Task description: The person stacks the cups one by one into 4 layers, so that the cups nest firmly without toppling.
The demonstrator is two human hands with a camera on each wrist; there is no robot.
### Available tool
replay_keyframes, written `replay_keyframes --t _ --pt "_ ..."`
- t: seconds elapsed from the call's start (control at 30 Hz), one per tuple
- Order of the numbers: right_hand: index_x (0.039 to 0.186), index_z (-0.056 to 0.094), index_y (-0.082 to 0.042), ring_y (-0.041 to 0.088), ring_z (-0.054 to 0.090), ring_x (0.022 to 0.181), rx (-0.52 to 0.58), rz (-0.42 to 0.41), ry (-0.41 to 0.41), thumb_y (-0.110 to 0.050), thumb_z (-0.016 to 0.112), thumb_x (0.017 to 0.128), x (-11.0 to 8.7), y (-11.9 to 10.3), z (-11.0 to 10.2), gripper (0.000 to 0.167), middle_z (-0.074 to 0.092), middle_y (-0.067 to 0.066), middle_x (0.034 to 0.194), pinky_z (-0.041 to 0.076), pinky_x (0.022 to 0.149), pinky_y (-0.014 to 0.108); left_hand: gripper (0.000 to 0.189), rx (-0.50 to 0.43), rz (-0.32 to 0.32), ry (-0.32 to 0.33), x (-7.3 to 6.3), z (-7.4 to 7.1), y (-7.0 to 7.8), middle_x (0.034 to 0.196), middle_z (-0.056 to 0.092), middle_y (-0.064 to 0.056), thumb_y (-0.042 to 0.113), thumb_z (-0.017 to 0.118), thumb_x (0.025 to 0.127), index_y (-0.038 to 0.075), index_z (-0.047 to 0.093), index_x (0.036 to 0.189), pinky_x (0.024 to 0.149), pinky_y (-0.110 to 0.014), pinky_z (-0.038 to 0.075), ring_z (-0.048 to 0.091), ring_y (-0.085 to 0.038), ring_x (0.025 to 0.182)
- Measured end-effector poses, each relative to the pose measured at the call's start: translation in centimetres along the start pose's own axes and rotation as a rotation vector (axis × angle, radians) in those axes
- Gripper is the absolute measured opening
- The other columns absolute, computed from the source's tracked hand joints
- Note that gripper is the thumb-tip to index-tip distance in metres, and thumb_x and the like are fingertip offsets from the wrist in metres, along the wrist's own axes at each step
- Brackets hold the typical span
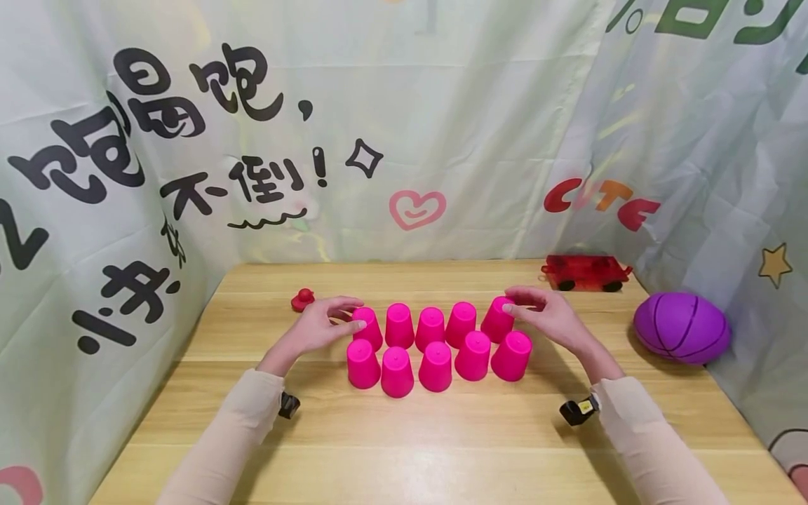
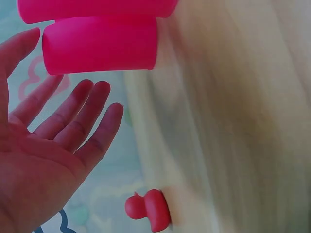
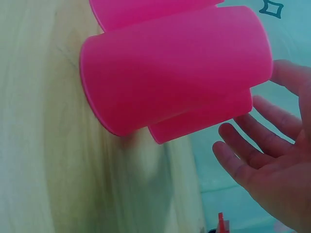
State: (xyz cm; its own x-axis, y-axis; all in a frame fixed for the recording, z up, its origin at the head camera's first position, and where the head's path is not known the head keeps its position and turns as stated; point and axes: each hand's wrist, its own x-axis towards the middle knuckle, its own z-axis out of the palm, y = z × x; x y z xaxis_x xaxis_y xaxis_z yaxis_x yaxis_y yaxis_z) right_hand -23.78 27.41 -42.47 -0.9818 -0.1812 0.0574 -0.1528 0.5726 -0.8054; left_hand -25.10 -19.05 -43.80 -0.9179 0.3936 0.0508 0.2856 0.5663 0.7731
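Several bright pink cups stand upside down in two rows. My left hand (image 1: 320,325) is at the left end of the back row, its thumb and fingers spread about the end cup (image 1: 369,330). In the left wrist view its fingers are fairly straight, with the fingertips (image 2: 101,87) right by a cup's side. At the other end, my right hand (image 1: 548,313) has thumb and fingers loosely around the top of the back-row end cup (image 1: 496,321). A front-row cup (image 3: 177,68) partly hides that one in the right wrist view, where the fingers look extended.
A small red toy (image 1: 303,300) lies behind my left hand. Toward the back right are a red toy car (image 1: 585,273) and a purple ball (image 1: 682,327). The wooden table (image 1: 429,449) meets a printed curtain (image 1: 467,140) at the back.
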Motion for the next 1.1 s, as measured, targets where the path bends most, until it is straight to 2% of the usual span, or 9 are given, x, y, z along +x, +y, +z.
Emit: replay_keyframes --t 0.23,0.5,0.73,0.87,1.1 --pt "0.143 0.062 -0.002 0.038 0.066 0.122 0.026 -0.035 -0.011 -0.028 0.077 0.097 -0.1 0.6 0.6 0.055 0.068 0.021 0.138 0.053 0.089 0.012 0.054 -0.013 -0.002 -0.002 -0.1 0.3 -0.6 0.129 0.074 -0.010 0.034 0.081 0.092 0.012 0.068 0.139 0.093 -0.043 0.062 0.073 -0.029 0.112" --pt "0.146 0.060 -0.003 0.035 0.066 0.121 0.030 -0.031 -0.018 -0.029 0.078 0.097 -0.1 0.6 0.9 0.058 0.068 0.020 0.136 0.054 0.088 0.012 0.052 -0.035 -0.018 -0.010 -0.1 0.3 -0.6 0.122 0.076 -0.007 0.032 0.084 0.090 0.014 0.070 0.137 0.090 -0.038 0.062 0.073 -0.026 0.110" --pt "0.145 0.061 -0.005 0.034 0.066 0.121 -0.013 -0.027 -0.009 -0.033 0.077 0.097 0.0 0.8 1.1 0.058 0.069 0.018 0.136 0.056 0.090 0.016 0.051 0.012 -0.025 0.015 0.2 0.0 -0.2 0.121 0.078 -0.005 0.035 0.084 0.089 0.014 0.072 0.134 0.091 -0.038 0.062 0.073 -0.024 0.112" --pt "0.146 0.061 -0.007 0.033 0.065 0.122 -0.028 -0.021 -0.013 -0.035 0.077 0.097 -0.1 0.6 1.1 0.058 0.068 0.017 0.136 0.056 0.090 0.018 0.052 0.019 -0.035 0.043 0.7 -0.4 0.2 0.120 0.077 -0.008 0.034 0.084 0.090 0.012 0.071 0.135 0.091 -0.040 0.062 0.072 -0.027 0.114" --pt "0.146 0.061 -0.006 0.033 0.064 0.123 -0.021 -0.031 -0.020 -0.034 0.076 0.098 -0.2 0.6 0.9 0.058 0.068 0.018 0.136 0.054 0.090 0.016 0.054 0.030 -0.029 0.089 2.4 -1.3 0.9 0.119 0.077 -0.007 0.036 0.083 0.090 0.014 0.070 0.137 0.089 -0.038 0.061 0.073 -0.028 0.113"
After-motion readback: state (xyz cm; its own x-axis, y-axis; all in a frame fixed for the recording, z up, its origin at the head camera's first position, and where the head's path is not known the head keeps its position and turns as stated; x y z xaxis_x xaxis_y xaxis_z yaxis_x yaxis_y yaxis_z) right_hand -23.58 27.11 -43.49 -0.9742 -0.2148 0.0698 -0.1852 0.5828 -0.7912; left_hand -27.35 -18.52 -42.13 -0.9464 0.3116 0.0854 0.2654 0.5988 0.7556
